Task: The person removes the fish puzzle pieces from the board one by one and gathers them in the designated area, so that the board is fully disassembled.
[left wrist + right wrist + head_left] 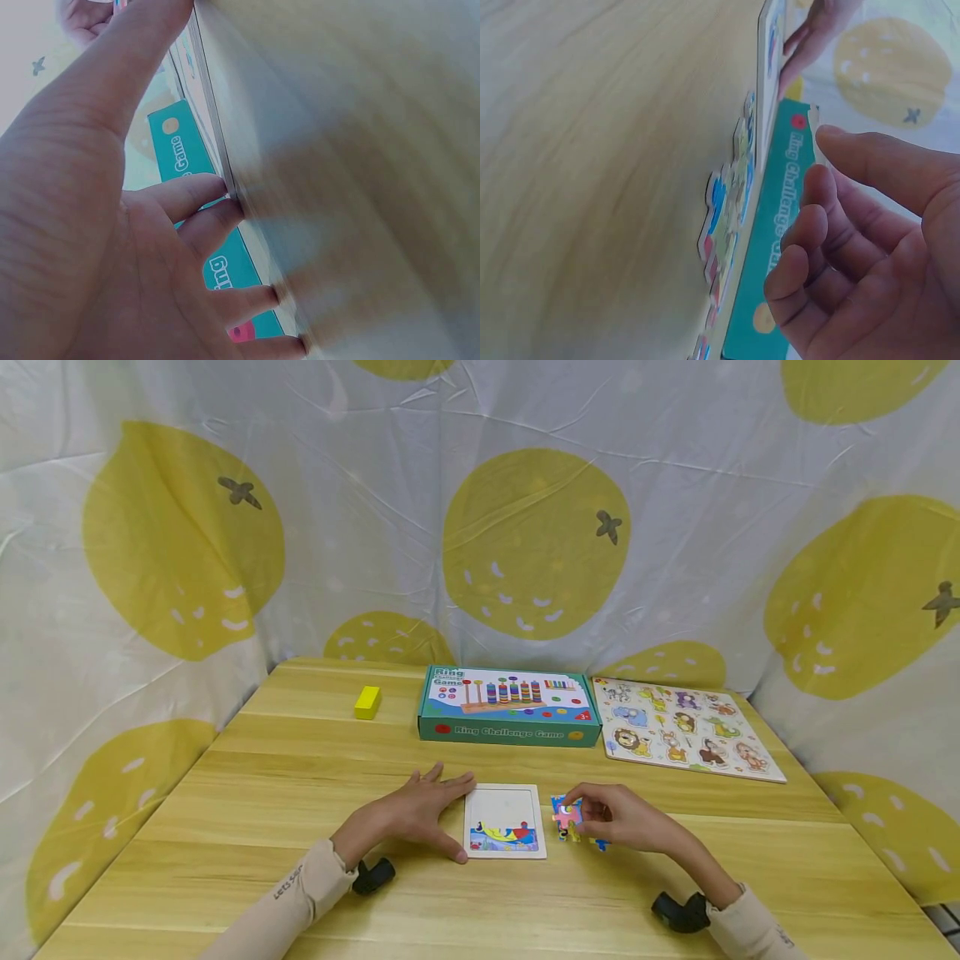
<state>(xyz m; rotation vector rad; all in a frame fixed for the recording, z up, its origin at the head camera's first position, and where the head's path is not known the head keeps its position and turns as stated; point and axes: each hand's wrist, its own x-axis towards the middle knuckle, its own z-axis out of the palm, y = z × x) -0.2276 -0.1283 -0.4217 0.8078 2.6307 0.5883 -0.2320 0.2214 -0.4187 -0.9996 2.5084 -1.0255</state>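
Observation:
A shallow white-framed jigsaw board [502,802] lies on the table, its lower part filled with a yellow, red and blue picture, its upper part bare. My left hand [408,814] rests on the table at the board's left side, fingers spread, thumb and a fingertip touching its edge. To the right of the board, my right hand [630,820] pinches a thin jigsaw piece [814,118] between thumb and index finger, seen nearly edge-on in the right wrist view. Several loose jigsaw pieces [718,206] lie beneath that hand, partly hidden by it in the head view.
Behind the board stands a green Ring Challenge Game box [510,731]. A wooden animal puzzle board [656,752] lies to its right. One yellow block [367,702] sits at the back left. A lemon-print cloth [360,527] hangs around the table's back and sides.

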